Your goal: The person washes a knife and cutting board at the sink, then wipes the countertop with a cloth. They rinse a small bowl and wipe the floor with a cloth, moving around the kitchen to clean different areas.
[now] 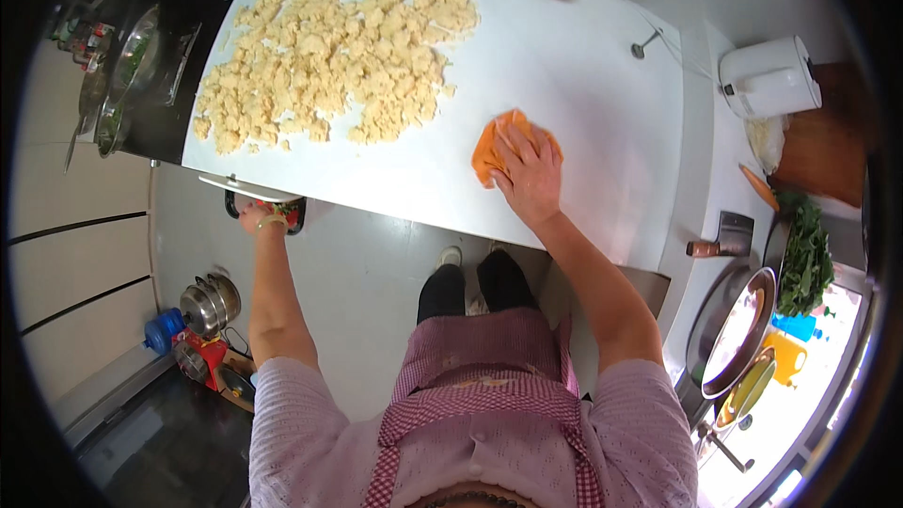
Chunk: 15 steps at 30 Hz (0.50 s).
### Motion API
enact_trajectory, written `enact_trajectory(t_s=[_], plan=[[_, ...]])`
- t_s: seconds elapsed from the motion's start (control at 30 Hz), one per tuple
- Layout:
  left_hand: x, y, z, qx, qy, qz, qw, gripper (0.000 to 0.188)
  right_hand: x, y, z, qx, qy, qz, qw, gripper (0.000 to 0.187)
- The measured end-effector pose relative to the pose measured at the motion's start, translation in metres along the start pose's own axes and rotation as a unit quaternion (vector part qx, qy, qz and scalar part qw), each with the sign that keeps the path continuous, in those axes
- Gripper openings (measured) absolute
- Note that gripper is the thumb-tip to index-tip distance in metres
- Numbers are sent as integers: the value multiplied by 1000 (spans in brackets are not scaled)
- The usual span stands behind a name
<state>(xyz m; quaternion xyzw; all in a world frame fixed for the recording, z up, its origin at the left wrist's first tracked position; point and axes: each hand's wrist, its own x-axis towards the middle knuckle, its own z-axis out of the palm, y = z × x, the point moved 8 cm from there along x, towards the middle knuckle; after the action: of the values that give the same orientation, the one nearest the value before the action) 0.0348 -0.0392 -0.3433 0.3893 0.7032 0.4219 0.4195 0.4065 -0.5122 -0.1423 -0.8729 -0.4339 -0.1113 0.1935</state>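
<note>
Topping orange cloth [486,152], R hand [532,171] lies flat, far from L hand [254,215] (grip unclear).

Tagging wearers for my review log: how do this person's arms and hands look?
Short sleeves of pale lilac, textured fabric. The left hand is ungloved, with a pale bangle at the wrist; the right hand is ungloved, its wrist bare.

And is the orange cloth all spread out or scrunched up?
Scrunched up, it looks like: the orange cloth makes a small, creased bundle with uneven edges under the right hand on the white worktop.
</note>
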Motion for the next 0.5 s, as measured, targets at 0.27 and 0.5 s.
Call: enact_trajectory(t_s=[0.27,0.5], plan=[[-16,-26,-1,-159,-56,-142,975,36,116,100,-4,92,125,3,988,32],[-98,-37,-49,-102,-80,-192,973,28,114,66,28,-70,-11,51,996,23]])
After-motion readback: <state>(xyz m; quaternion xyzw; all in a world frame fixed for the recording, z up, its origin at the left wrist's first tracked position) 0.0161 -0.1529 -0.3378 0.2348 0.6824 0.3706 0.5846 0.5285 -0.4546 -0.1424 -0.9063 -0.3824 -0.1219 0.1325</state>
